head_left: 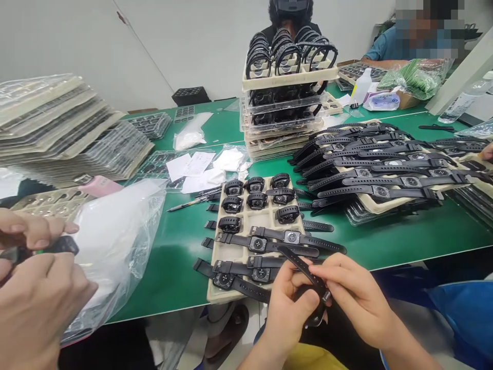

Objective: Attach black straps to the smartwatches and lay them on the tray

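Note:
At the lower middle, my left hand [292,303] is closed around a black smartwatch [318,311], its dark case partly hidden by my fingers and thumb. My right hand [352,290] pinches the black strap [302,264] near its metal buckle [326,296]. Just beyond my hands is a cream compartment tray [227,253] at the table edge. Curled watches [257,201] stand in its far rows, while several watches [257,244] with straightened straps lie face down across its near part.
At left, a co-worker's hands [50,288] hold a small dark item beside a plastic bag [131,231]. Trays are stacked behind [50,133] and at the back centre [285,126]. Many watches [379,192] cover trays at right. The green table [177,277] carries a pen [192,204] and papers [190,167].

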Motion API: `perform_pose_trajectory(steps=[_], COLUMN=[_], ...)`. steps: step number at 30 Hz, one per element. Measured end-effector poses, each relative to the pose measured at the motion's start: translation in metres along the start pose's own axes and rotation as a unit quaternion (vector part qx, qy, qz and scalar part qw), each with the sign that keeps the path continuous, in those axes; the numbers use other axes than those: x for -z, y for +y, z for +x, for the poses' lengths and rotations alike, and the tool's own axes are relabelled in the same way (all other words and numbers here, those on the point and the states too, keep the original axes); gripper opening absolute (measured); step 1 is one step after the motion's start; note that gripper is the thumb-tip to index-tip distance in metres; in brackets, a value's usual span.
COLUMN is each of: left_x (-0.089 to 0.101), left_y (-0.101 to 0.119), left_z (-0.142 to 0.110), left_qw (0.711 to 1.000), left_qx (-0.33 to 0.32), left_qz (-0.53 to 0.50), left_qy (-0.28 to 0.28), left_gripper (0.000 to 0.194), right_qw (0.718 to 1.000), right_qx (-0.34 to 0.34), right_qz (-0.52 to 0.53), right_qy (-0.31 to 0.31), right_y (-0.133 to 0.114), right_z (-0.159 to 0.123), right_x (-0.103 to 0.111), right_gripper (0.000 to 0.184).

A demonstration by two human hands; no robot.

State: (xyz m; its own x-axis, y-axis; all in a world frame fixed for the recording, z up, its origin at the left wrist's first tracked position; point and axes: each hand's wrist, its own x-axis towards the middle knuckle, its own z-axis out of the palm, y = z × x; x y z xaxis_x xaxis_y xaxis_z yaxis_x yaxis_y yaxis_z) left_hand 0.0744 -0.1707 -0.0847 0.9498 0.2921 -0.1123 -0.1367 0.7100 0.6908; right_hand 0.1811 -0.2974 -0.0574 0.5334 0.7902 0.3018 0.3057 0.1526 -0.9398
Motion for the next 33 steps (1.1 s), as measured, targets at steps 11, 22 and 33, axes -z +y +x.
perform_pose_trajectory(steps=[11, 22, 33], left_x=[0.001, -0.002, 0.007], left_y=[0.016, 0.028, 0.006], left_z=[-0.002, -0.006, -0.013], left_qw=[0.958, 0.936, 0.978], left_qx=[-0.014, 0.009, -0.049], left_qz=[0.282, 0.352, 0.195], left_qy=[0.045, 0.009, 0.063], left_gripper=[0.053, 0.047, 0.032], right_qw=[0.998, 0.996, 0.983], right_qx=[-0.043, 0.021, 0.062], right_qz=[-0.013, -0.080, -0.090], right_qy=[-0.052, -0.024, 0.149], right_y=[-0.004, -0.001, 0.021], right_z=[0.004, 0.004, -0.005], right_x=[0.013, 0.001, -0.007], right_gripper=[0.026, 0.037, 0.034])
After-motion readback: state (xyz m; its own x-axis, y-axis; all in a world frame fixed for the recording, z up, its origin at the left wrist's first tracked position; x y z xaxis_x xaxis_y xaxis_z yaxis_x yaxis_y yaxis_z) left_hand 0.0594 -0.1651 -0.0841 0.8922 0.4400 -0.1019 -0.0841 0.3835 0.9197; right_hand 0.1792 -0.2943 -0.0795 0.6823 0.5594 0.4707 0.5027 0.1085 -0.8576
